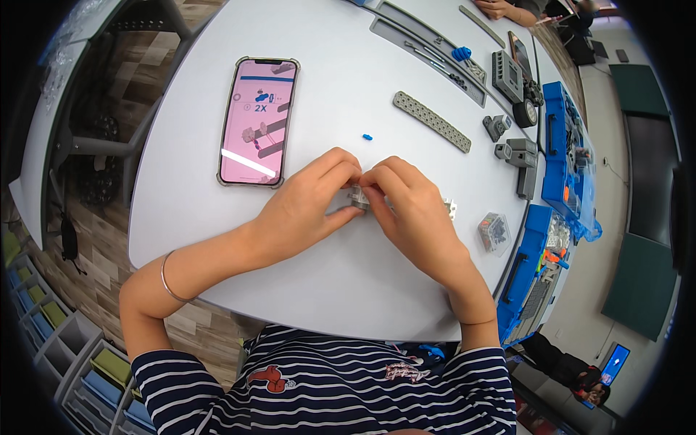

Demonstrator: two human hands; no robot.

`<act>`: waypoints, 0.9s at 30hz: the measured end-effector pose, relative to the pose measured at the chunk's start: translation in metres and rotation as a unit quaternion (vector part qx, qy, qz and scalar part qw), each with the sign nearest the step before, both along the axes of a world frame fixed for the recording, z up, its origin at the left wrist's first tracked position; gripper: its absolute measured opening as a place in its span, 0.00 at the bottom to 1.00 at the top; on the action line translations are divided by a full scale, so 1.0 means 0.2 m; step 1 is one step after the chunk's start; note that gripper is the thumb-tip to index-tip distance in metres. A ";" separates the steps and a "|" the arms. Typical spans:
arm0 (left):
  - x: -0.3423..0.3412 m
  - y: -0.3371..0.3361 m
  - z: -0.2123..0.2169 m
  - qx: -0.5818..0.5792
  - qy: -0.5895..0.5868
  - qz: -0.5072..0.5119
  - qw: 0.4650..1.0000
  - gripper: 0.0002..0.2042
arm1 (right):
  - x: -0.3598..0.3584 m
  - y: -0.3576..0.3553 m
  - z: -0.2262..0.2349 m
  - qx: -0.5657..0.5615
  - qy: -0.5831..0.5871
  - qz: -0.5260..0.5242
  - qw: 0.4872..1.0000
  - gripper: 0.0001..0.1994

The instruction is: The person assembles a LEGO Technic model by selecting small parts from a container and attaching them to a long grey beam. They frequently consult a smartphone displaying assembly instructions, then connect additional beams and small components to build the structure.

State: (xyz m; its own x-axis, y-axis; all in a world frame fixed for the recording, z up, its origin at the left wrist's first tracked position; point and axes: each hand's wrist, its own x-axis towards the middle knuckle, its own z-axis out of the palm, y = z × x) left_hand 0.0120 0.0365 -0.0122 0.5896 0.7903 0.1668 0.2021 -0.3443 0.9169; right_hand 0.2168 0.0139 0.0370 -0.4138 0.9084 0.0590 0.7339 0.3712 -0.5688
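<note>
Over the middle of the white table, my left hand and my right hand meet at a small grey building-kit piece. The fingers of both are closed on it, and they hide most of its shape. Just beyond my fingertips lies a tiny blue connector peg. To the left, a phone rests face up with a building diagram on its pink screen. Part of a light grey perforated piece shows from behind my right hand.
A long grey perforated beam lies farther back. At the right stand a clear small box, grey motor-like blocks, a wheel and a grey controller. Blue parts cases line the right edge. Another person's hand is at the far side.
</note>
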 end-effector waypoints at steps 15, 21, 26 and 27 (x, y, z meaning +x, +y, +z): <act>0.01 0.02 -0.02 0.012 0.002 0.001 1.000 0.20 | -0.02 -0.01 -0.05 0.094 -0.032 -0.006 0.995 0.08; 0.01 0.03 -0.02 0.009 0.003 -0.001 1.000 0.20 | -0.02 -0.01 -0.05 0.090 -0.031 -0.005 0.995 0.07; 0.01 0.03 -0.01 0.007 0.004 -0.002 1.000 0.20 | -0.01 0.00 -0.04 0.081 -0.008 -0.003 0.997 0.07; 0.01 0.03 -0.01 0.007 0.004 -0.002 1.000 0.20 | 0.00 0.01 -0.04 0.079 -0.007 -0.002 0.997 0.07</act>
